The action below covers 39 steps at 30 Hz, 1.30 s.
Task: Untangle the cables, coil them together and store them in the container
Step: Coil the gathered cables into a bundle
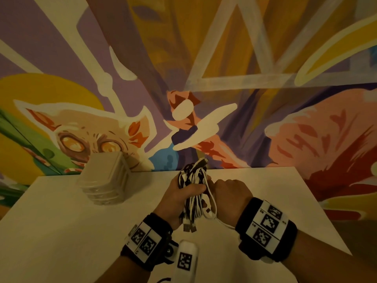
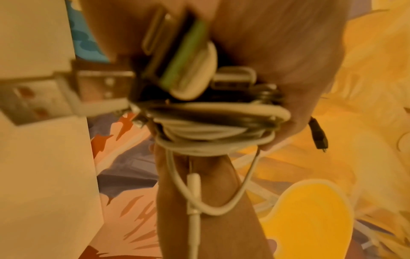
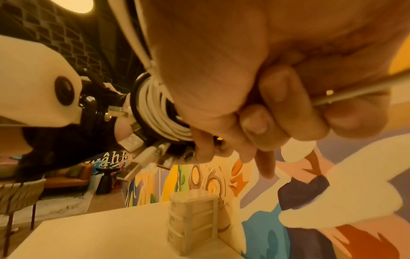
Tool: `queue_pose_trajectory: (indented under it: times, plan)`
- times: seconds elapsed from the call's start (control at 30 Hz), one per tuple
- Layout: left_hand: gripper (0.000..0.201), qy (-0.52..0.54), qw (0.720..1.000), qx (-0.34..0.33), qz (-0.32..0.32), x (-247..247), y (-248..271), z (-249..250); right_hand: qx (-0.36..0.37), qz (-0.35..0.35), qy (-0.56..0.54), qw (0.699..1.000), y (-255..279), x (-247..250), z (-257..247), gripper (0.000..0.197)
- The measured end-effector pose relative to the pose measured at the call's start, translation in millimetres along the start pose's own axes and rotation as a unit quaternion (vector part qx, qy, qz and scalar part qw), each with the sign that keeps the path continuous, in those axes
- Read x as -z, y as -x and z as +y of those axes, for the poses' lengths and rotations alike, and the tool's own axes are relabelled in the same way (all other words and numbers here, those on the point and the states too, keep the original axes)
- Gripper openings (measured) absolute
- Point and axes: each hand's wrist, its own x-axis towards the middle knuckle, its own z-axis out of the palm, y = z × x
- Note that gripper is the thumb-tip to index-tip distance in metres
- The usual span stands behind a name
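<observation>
Coiling nearly done, storing not started.
Left hand is gripping the cable bundle mid-frame above the surface; right hand, fingers curled, is pinching a white cable end beside it. Container, at left of frame, is standing apart from the bundle, seemingly closed.

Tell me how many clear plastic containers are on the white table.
1. The clear plastic container stands at the table's far left, by the mural wall, apart from both hands. None other shows.
</observation>
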Motion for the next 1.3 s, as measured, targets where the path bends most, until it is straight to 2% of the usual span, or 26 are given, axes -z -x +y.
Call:
queue_pose_trajectory:
  times: [0.1, 0.17, 0.27, 0.4, 0.53, 0.6, 0.67, 0.77, 0.83, 0.9, 0.97, 1.03, 1.13, 1.23, 1.3]
  plan:
    - [0.038, 0.007, 1.0, -0.009, 0.023, 1, 1, 0, -0.019, -0.014, -0.044, 0.999, 0, -9, 2, 0.051]
    - [0.053, 0.005, 0.998, -0.006, 0.06, 5, -2, 5, -0.037, -0.055, -0.074, 0.995, 4, -16, 0, 0.056]
    - [0.076, 0.028, 0.993, -0.023, 0.113, 20, -8, 15, -0.054, -0.113, -0.173, 0.977, 17, -31, -4, 0.041]
    - [0.072, 0.109, 0.984, -0.064, 0.126, 38, -14, 24, -0.006, -0.154, -0.197, 0.968, 38, -38, -16, 0.03]
    - [0.07, 0.108, 0.983, -0.066, 0.132, 43, -17, 25, 0.03, -0.039, -0.134, 0.99, 46, -22, -21, 0.054]
    - [0.067, 0.092, 0.985, -0.065, 0.13, 43, -18, 25, 0.055, 0.003, -0.136, 0.989, 50, -10, -23, 0.057]
    - [0.067, 0.081, 0.986, -0.065, 0.128, 44, -18, 26, 0.1, -0.01, -0.183, 0.978, 55, 7, -24, 0.051]
    - [0.061, 0.044, 0.991, -0.072, 0.108, 43, -17, 24, 0.174, -0.051, -0.271, 0.945, 56, 38, -19, 0.026]
    - [0.063, 0.009, 0.993, -0.074, 0.09, 39, -16, 23, 0.217, -0.047, -0.289, 0.931, 54, 60, -14, 0.016]
    - [0.068, -0.019, 0.996, -0.063, 0.065, 34, -12, 21, 0.238, -0.026, -0.258, 0.936, 49, 76, -10, 0.013]
    - [0.069, -0.025, 0.998, -0.045, 0.028, 29, -7, 19, 0.23, 0.035, -0.167, 0.958, 41, 87, -4, 0.01]
    - [0.069, -0.014, 1.0, -0.019, -0.014, 25, -3, 16, 0.213, 0.124, -0.114, 0.962, 28, 91, 5, 0.013]
    - [0.063, 0.042, 0.998, 0.005, -0.055, 20, 2, 11, 0.158, 0.165, -0.183, 0.956, 4, 85, 22, 0.022]
    - [0.071, 0.088, 0.993, 0.032, -0.067, 11, 3, 10, 0.121, 0.213, -0.215, 0.945, -14, 67, 26, 0.025]
    - [0.062, 0.104, 0.991, 0.044, -0.077, 6, 2, 12, 0.104, 0.254, -0.24, 0.931, -21, 58, 24, 0.027]
